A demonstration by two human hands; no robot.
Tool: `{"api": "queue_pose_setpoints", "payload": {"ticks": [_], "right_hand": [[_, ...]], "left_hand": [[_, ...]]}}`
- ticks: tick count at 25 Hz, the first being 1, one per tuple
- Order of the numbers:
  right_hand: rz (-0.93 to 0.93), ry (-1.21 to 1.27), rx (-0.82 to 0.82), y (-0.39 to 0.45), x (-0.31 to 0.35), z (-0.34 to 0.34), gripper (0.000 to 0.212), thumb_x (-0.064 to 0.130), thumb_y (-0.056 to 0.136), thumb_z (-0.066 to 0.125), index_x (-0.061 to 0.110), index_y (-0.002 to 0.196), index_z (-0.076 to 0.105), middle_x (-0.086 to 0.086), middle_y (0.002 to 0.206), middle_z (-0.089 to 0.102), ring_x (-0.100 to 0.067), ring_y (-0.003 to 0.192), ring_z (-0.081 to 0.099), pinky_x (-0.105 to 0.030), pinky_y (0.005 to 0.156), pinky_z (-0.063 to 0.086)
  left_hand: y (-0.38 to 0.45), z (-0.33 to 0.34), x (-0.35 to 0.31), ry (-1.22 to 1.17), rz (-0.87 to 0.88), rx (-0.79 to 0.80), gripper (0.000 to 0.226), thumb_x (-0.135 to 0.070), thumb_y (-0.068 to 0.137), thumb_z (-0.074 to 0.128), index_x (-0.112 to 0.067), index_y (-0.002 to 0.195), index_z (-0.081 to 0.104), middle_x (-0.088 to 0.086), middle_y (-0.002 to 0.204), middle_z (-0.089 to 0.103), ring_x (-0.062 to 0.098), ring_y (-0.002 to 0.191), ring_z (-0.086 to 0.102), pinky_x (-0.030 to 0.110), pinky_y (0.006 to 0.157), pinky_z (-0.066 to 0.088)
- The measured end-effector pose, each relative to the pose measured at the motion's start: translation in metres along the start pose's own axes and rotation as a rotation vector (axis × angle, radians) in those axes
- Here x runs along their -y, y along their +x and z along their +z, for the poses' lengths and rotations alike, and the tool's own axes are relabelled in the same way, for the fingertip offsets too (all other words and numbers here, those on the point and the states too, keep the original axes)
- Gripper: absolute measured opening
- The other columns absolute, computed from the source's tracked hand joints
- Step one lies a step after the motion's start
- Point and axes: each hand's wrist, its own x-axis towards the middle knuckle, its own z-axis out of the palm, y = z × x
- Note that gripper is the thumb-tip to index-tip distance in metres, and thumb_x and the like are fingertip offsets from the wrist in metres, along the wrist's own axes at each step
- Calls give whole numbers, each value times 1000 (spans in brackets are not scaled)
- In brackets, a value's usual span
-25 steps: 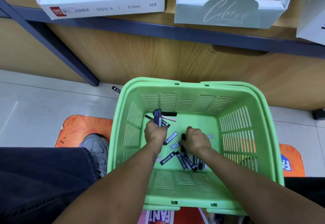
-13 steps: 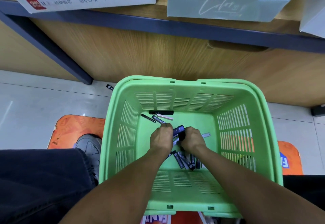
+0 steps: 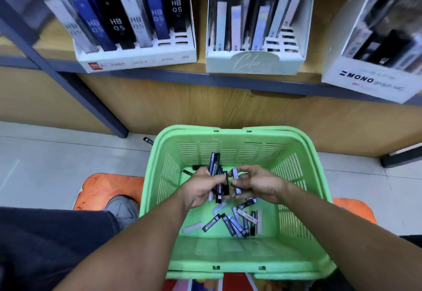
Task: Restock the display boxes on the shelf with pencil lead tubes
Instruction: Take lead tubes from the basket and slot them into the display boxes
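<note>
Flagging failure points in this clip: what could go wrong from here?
The left hand grips a loose, uneven bundle of tubes; one may slip back into the green basket. The right hand only pinches a single tube and could drop it. A stray tube on the floor may get missed.

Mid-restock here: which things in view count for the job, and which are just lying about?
For the job:
- left hand gripping a bunch of tubes
- right hand pinching one tube
- loose tubes in the green basket
- three display boxes on the shelf

Lying about:
- stray tube on the floor
- orange mat
</note>
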Motion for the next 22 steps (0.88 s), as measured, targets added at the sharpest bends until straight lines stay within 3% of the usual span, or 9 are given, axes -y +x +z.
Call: {"api": "queue_pose_setpoints", "payload": {"ticks": [3,6,10,13,18,22], "right_hand": [[-55,-73,47,-28,28,-4,38,-14,92,59,-2,128,55,-28,111,70,-36,103,71,-35,85,62],[-131,-170,80,-53,57,-3,27,-19,88,60,-6,112,62,-29,104,65,-31,93,73,-31,82,62],[-263,-283,113,-90,92,4,25,-18,87,64,-8,110,61,-25,99,59,-24,80,73,-28,76,62],[-378,-399,138,-129,122,13,19,-14,87,67,-7,104,66,-21,93,67,-26,84,73,-27,77,61],[-553,-556,56,-189,166,32,22,0,80,82,5,98,71,-21,86,64,-27,84,69,-30,76,57],[-700,-713,-170,-223,203,42,25,16,76,88,4,95,75,-18,78,68,-16,68,58,-25,62,49]], "left_hand": [[-22,6,-21,-56,23,56,49,7,84,68,15,127,46,40,112,63,42,90,72,49,68,63],[-44,16,-44,-48,44,82,48,5,87,68,12,128,45,28,98,65,34,77,72,40,64,61],[-81,33,-82,86,145,160,12,-5,90,71,-1,100,64,14,75,64,24,64,65,35,60,59],[-117,44,-119,155,236,163,5,0,91,66,-3,94,65,12,71,64,22,57,62,31,55,56],[-180,58,-180,238,369,202,3,2,89,68,-1,88,66,15,73,63,23,59,62,32,53,55],[-216,73,-228,163,468,149,18,-5,81,75,2,96,66,15,70,63,23,55,62,32,52,56]]}}
